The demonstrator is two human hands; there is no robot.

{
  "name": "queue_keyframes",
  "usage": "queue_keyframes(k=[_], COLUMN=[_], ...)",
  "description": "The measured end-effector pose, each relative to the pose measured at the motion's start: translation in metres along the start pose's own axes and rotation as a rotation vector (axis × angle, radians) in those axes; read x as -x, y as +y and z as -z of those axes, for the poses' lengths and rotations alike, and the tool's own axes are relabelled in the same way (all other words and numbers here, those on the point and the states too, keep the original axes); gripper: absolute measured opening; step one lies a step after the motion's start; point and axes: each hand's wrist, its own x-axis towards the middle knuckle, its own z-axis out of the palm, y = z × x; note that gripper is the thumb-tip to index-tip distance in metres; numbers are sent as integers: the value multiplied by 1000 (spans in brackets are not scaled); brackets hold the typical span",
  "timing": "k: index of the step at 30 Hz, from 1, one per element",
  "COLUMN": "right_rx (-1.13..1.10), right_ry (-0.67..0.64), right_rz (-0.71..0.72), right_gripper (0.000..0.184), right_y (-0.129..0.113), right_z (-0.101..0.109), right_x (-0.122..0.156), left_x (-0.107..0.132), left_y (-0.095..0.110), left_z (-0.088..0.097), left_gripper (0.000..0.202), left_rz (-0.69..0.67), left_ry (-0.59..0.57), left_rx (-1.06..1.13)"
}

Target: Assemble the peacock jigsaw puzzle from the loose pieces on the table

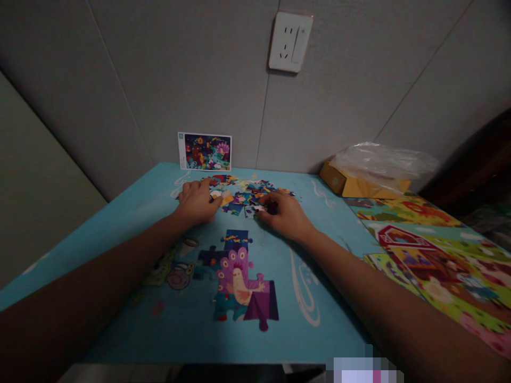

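A pile of loose jigsaw pieces [241, 199] lies at the far part of the blue table. My left hand [196, 203] rests at the pile's left side, thumb apart from the fingers, beside an orange and white piece [225, 197]. On the right side, my right hand [288, 215] has its fingers curled, thumb and index closing at a puzzle piece [251, 211] on the pile's near edge. Nearer to me, a joined puzzle section [239, 276] shows a purple creature with several eyes; its left part has dark blue pieces.
A picture card [207, 152] of the puzzle leans against the wall. At the back right, clear plastic wrap [383, 162] lies over a yellow box [359, 186]. Farm-scene puzzles [443, 266] cover the table's right side. A socket [290, 42] is on the wall.
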Motion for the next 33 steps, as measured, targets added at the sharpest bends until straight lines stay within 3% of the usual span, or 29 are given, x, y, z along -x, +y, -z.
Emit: queue_keyframes(k=[5, 16, 18, 21, 24, 28, 31, 33], right_rx=[-290, -402, -342, -178, -43, 61, 121, 148], right_ry=[137, 514, 476, 250, 103, 117, 199, 153], right_rz=[-124, 16, -45, -176, -194, -90, -1, 71], right_gripper=[14, 10, 10, 19, 24, 33, 46, 40], right_y=[2, 21, 25, 27, 21, 14, 14, 15], right_z=[3, 6, 5, 3, 2, 2, 0, -1], right_x=[-4, -8, -10, -14, -14, -11, -10, -10], left_x=[1, 4, 5, 5, 4, 4, 7, 10], left_y=[2, 7, 9, 9, 8, 7, 9, 10], left_z=[2, 9, 10, 9, 8, 9, 12, 13], left_gripper=[64, 63, 63, 62, 62, 59, 51, 44], left_rz=[-2, 17, 24, 32, 23, -67, -218, -339], left_ry=[-17, -73, -77, -74, -69, -22, 5, -26], left_rx=[-6, -18, -28, -49, -54, 6, 78, 97])
